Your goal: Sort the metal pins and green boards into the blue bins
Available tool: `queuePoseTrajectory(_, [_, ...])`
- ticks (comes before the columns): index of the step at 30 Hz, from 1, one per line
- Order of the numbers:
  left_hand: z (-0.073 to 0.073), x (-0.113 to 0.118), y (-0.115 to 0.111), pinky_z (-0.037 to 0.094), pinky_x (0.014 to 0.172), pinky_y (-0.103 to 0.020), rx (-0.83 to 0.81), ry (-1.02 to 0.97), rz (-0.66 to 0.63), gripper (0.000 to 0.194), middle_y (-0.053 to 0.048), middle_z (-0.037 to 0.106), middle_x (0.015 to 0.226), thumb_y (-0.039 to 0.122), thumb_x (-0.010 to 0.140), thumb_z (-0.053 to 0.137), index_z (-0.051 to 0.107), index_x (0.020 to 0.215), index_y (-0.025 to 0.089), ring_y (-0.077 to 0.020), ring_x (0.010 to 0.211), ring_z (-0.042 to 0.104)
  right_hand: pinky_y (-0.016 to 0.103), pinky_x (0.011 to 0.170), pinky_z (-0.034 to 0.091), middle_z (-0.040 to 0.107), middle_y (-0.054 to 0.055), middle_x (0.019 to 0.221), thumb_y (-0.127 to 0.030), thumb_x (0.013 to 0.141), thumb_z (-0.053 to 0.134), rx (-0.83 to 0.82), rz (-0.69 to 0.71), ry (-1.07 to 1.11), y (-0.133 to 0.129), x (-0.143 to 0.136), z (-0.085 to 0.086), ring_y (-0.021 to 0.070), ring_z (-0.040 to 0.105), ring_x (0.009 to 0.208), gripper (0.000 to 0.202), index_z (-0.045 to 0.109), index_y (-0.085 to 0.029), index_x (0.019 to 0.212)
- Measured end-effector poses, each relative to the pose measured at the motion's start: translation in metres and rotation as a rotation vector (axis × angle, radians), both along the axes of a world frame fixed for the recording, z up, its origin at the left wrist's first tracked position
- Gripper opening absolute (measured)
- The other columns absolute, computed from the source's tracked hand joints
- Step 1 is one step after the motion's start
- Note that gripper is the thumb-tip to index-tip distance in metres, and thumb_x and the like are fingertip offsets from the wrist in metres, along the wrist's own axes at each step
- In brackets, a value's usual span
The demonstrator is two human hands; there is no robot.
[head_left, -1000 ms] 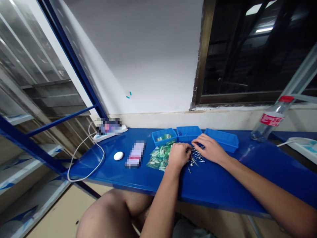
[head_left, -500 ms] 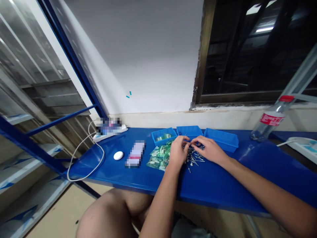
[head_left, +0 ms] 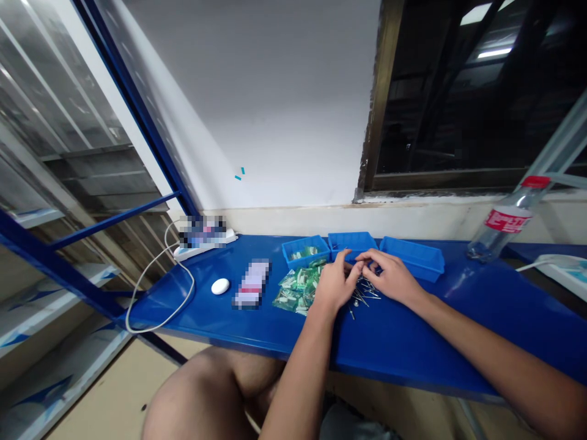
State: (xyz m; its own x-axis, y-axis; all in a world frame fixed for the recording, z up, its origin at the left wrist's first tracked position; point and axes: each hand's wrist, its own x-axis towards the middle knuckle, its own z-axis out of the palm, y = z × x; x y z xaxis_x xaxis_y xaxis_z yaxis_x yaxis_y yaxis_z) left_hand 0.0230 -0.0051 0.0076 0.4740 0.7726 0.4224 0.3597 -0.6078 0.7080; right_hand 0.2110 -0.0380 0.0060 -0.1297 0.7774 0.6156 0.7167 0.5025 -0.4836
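Both hands meet over a pile of thin silvery pins with thicker ends, like blind rivets [head_left: 362,294], on the blue table. My left hand [head_left: 337,284] has its index finger raised and its thumb reaching toward the right fingertips; its other fingers curl in, partly hidden. My right hand [head_left: 394,276] is bent, with thumb and fingertips pressed together near the left thumb. Whatever lies between the fingertips is too small to name. Left of my left hand, touching or nearly touching it, lie green-and-clear small packets [head_left: 296,290] with white pieces inside.
Behind the hands stand a left blue bin [head_left: 290,255] with packets, a middle blue bin [head_left: 351,237] and a right blue bin [head_left: 415,260]. A white oval object [head_left: 220,286], a blurred-out flat item [head_left: 252,284] and a looped cable [head_left: 158,330] lie left. A red-capped bottle [head_left: 507,220] stands right.
My left index finger has lifted and straightened away from the thumb. The right fingers stay close to the left ones. The whole view has shifted very slightly.
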Motion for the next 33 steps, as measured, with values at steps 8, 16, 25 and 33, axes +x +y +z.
queuePoseTrajectory(8, [-0.010,0.001,0.009,0.064,0.094,-0.036,-0.021,-0.090,-0.059,0.051,-0.008,0.079,0.122,0.024,0.100,0.061,0.048,0.149,0.024,-0.0227,0.105,0.079,0.036,0.070,0.058,0.073,0.009,0.109,-0.023,0.095,0.059,0.000,0.114,-0.033,0.004,0.001,-0.005,0.0200,0.066,0.074,0.017,0.073,-0.023,0.104])
queuePoseTrajectory(16, [-0.013,-0.002,0.013,0.062,0.098,-0.036,0.039,-0.028,-0.026,0.057,-0.003,0.080,0.119,0.011,0.096,0.060,0.050,0.149,0.028,-0.0223,0.109,0.077,0.036,0.080,0.063,0.077,0.008,0.110,-0.029,0.098,0.059,-0.121,0.012,0.124,0.002,-0.003,-0.007,0.0228,0.075,0.090,0.026,0.066,-0.024,0.123])
queuePoseTrajectory(25, [-0.010,-0.002,0.011,0.060,0.099,-0.035,0.106,-0.025,0.003,0.048,-0.003,0.079,0.115,0.013,0.097,0.063,0.054,0.142,0.026,-0.0208,0.106,0.076,0.038,0.073,0.061,0.078,0.008,0.100,-0.035,0.100,0.059,-0.056,-0.007,0.026,0.001,-0.002,0.000,0.0241,0.072,0.082,0.020,0.076,-0.024,0.101])
queuePoseTrajectory(33, [-0.007,0.000,0.012,0.061,0.098,-0.034,0.111,-0.180,0.015,0.037,-0.006,0.077,0.116,0.012,0.099,0.060,0.058,0.135,0.022,-0.0184,0.103,0.075,0.039,0.081,0.059,0.078,0.007,0.103,-0.033,0.102,0.056,-0.085,-0.004,-0.068,0.006,0.002,-0.006,0.0256,0.074,0.090,0.025,0.079,-0.025,0.105])
